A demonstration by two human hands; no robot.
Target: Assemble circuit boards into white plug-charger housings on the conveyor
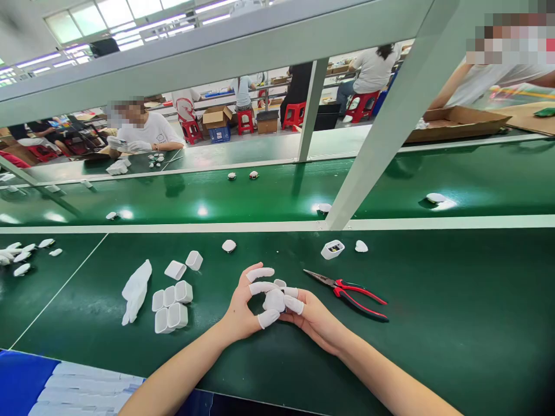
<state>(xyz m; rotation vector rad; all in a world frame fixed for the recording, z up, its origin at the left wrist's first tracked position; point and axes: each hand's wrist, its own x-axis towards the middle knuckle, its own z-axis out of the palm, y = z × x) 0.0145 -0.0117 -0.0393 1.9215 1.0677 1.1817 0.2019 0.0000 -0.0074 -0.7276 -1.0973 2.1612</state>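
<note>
Above the green bench, a small rounded white plastic part (274, 301) is held between my two hands. My left hand (243, 303), with white finger cots on its fingertips, is closed on its left side. On the other side, my right hand (315, 319) grips the same part, also in finger cots; something dark shows at its edge there. Long-nose pliers (338, 285) with red and black handles lie to the right. A white housing (333, 249) with its inside showing sits beyond them, beside a small white cap (361, 247). Another white piece (229, 246) lies behind my hands.
Several white cups (169, 306) stand grouped left of my hands, near a white glove (137, 292). More white parts (21, 254) lie far left. A green conveyor belt (277, 193) carries scattered pieces. A slanted metal post (373, 138) rises ahead. Across sits a co-worker (150, 133).
</note>
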